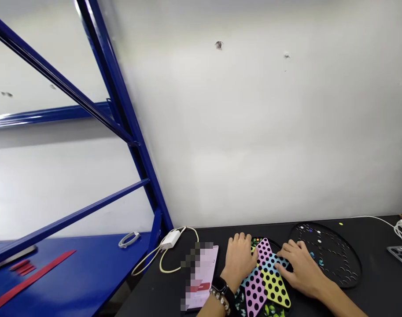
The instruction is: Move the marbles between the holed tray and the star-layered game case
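Note:
A star-shaped Chinese checkers board (264,270) in pink, yellow and blue with black dots lies at the table's front, on a round black base. Small green and blue pieces (271,310) show in the gaps between its points. My left hand (240,259) rests over its upper left side, fingers stretched out, thumb touching the board. On its right side, my right hand (300,268) touches the blue point, thumb and fingers apart. Parts of the board are hidden under both hands. Beside my right hand lies a round black tray (339,264) with small cut-outs and a few loose pieces.
A phone (202,281) lies left of my left arm, near a white adapter (171,239) with a cable. Blue metal bars (121,101) rise at the left, above a blue surface (98,259) with red strips (32,281). White cables (400,229) lie at the right edge.

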Motion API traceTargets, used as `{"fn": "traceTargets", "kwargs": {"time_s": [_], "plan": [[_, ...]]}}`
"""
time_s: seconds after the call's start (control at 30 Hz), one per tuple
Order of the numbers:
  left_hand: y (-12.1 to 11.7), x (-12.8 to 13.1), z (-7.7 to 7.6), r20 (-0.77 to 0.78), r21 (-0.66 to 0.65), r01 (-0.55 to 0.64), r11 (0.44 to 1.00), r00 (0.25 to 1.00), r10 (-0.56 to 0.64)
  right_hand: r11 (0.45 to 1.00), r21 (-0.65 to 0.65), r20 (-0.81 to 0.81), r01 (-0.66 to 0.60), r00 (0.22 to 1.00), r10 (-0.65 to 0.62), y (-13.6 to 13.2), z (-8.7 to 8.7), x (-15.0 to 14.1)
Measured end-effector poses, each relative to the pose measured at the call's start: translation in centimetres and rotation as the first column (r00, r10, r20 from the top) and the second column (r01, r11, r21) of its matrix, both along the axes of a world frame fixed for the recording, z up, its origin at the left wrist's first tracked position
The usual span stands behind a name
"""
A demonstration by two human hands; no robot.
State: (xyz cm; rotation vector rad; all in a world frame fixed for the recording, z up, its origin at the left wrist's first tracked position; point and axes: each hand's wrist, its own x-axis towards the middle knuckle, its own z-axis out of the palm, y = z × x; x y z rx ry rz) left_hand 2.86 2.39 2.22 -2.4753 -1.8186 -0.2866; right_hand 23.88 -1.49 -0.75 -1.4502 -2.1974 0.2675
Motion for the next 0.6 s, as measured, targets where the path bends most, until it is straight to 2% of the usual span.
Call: {"fn": "traceTargets", "kwargs": {"time_s": [0.13, 0.2, 0.3, 0.37, 0.47, 0.6], "plan": [[0.1, 0.2, 0.0, 0.025, -0.009, 0.035, 0.999, 0.999, -0.035, 0.999, 0.014, 0.015, 0.029, 0.999, -0.030, -0.5, -0.3, -1.0], [0.0, 0.3, 0.0, 0.058, -0.032, 0.085, 0.996, 0.995, -0.083, 0.999, -0.029, -0.007, 0.019, 1.000, -0.019, -0.8, -0.4, -1.0], [-0.3, 0.2, 0.1, 0.199, -0.084, 0.176, 0.981, 0.967, -0.157, 0.996, -0.093, -0.081, 0.007, 0.997, -0.015, -0.9, 0.1, -0.9], [-0.5, -0.1, 0.2, 0.314, -0.089, 0.209, 0.974, 0.934, -0.172, 0.995, -0.089, -0.142, 0.036, 0.989, -0.048, -0.7, 0.8, -1.0], [-0.8, -1.1, 0.2, 0.417, -0.046, 0.178, 0.983, 0.898, -0.143, 0.996, -0.069, -0.161, 0.051, 0.985, -0.062, 0.2, 1.6, -1.5], [-1.1, -2.9, -0.4, 0.475, 0.043, 0.069, 0.997, 0.876, -0.081, 0.995, -0.093, -0.008, -0.018, 1.000, 0.017, 2.1, 1.4, -3.3]]}}
